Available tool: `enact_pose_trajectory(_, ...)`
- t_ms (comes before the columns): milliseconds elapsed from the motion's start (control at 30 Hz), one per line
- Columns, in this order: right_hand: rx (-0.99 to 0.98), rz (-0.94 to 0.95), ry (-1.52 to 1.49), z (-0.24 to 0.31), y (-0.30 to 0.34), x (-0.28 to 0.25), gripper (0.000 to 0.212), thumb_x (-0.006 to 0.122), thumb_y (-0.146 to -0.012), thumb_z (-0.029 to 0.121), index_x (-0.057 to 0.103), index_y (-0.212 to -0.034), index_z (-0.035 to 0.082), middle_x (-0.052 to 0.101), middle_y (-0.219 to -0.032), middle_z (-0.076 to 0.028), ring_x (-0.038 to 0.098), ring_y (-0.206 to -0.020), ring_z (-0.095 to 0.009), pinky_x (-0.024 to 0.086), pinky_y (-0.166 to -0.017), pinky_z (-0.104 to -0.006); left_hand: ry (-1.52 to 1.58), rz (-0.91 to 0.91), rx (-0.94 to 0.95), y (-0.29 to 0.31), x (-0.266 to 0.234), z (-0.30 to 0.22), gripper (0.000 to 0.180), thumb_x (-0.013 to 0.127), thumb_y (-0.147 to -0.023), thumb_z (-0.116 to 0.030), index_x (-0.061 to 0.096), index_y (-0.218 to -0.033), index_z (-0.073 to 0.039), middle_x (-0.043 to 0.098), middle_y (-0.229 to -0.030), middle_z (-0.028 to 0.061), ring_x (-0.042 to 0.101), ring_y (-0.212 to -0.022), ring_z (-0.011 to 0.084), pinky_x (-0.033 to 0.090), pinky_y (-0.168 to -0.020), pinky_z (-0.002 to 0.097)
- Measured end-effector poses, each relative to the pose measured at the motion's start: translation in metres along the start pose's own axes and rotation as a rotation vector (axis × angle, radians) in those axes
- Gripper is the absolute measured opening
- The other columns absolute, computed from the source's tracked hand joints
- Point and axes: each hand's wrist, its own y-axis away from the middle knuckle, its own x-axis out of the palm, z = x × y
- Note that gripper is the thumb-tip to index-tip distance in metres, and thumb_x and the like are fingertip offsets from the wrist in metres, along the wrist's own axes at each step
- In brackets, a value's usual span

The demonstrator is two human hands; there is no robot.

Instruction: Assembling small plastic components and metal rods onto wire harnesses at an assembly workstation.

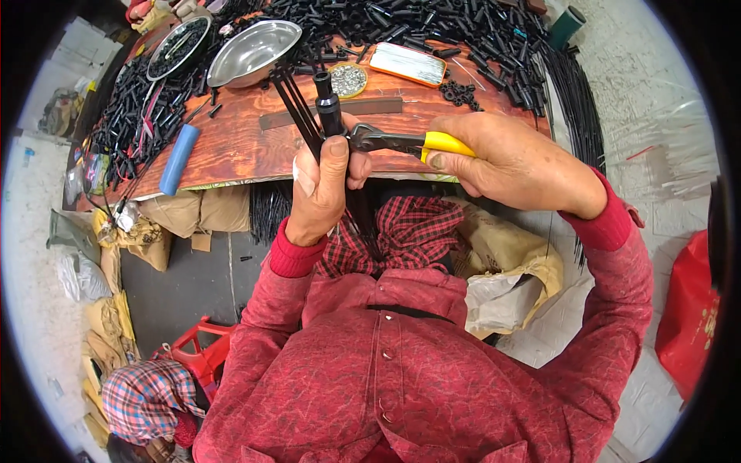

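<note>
My left hand (323, 181) is closed round a black tube-shaped part (329, 106), held upright above the table's near edge. A bundle of thin black rods (296, 108) is in the same grip, fanning out on the left and trailing down toward my lap. In my right hand (513, 158) are pliers with yellow handles (446, 145). Their dark jaws point left and meet the side of the black part just above my left fingers. Whether the jaws are clamped on anything small there, I cannot make out. A white wrap covers part of a left finger.
Heaps of black tubular parts (432, 23) cover the wooden table's far side (239, 147). On it stand a steel bowl (255, 52), a tray of white pins (407, 63), a round dish (349, 79) and a blue cylinder (179, 160). Long black rods (575, 108) hang at right; a red stool (202, 347) stands lower left.
</note>
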Motion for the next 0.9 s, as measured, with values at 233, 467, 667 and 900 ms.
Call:
enact_pose_trajectory(233, 0.044, -0.044, 0.058, -0.006, -0.004, 0.02, 0.022, 0.06, -0.092, 0.018, 0.061, -0.096, -0.003, 0.064, -0.084, -0.025, 0.063, -0.081, -0.043, 0.048, -0.069, -0.0486, -0.149, -0.055, 0.031, 0.0, -0.005, 0.002, 0.036, 0.042, -0.105, -0.036, 0.05, -0.111, -0.001, 0.052, -0.068, 0.0006, 0.047, -0.058, 0.0073, 0.038, -0.053, 0.0223)
enact_pose_trajectory(467, 0.252, 0.192, -0.497, -0.003, 0.0, 0.016, 0.027, 0.051, -0.102, 0.032, 0.058, -0.104, 0.006, 0.059, -0.067, 0.0, 0.054, -0.052, -0.007, 0.042, -0.046, -0.0224, -0.03, -0.014, -0.047, 0.003, -0.011, -0.004, 0.055, 0.035, -0.104, -0.05, 0.052, -0.116, 0.001, 0.064, -0.081, 0.0105, 0.055, -0.065, 0.0118, 0.044, -0.059, 0.0257)
enact_pose_trajectory(667, 0.301, 0.196, -0.597, -0.002, 0.002, 0.019, 0.031, 0.05, -0.102, 0.036, 0.058, -0.106, 0.006, 0.06, -0.069, 0.0, 0.054, -0.051, -0.005, 0.041, -0.046, -0.0203, -0.026, 0.018, -0.098, 0.003, -0.014, -0.003, 0.061, 0.033, -0.103, -0.054, 0.051, -0.116, 0.002, 0.066, -0.083, 0.014, 0.056, -0.066, 0.0139, 0.044, -0.059, 0.0264)
enact_pose_trajectory(900, 0.288, 0.212, -0.581, -0.009, 0.0, 0.018, 0.032, 0.049, -0.102, 0.035, 0.058, -0.104, 0.004, 0.06, -0.068, -0.001, 0.054, -0.051, -0.005, 0.043, -0.047, -0.0215, -0.124, -0.047, -0.045, -0.005, -0.001, -0.007, 0.061, 0.032, -0.103, -0.054, 0.055, -0.109, 0.002, 0.058, -0.071, 0.0071, 0.053, -0.063, 0.0126, 0.042, -0.058, 0.0254)
